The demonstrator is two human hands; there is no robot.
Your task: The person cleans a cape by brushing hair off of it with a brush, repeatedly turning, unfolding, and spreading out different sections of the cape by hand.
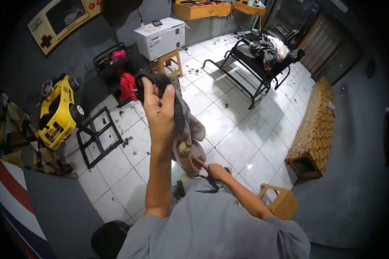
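My left hand (161,108) is raised in front of me, its fingers and thumb closed on the dark edge of a grey and beige cloth (188,123). The cloth hangs down from it in folds, with a patterned beige part lower down. Near my waist, my right hand (218,172) is closed around a thin brownish thing (199,163) just below the hanging cloth. What that thing is cannot be made out, and part of it is hidden by the cloth.
Beyond the hands are a black metal chair (263,56) with clothes on it, a white box freezer (162,39) on a wooden stool, a yellow toy car (58,112), and a black frame (99,138) on the tiles. A woven bench (315,125) and small stool (281,203) stand right.
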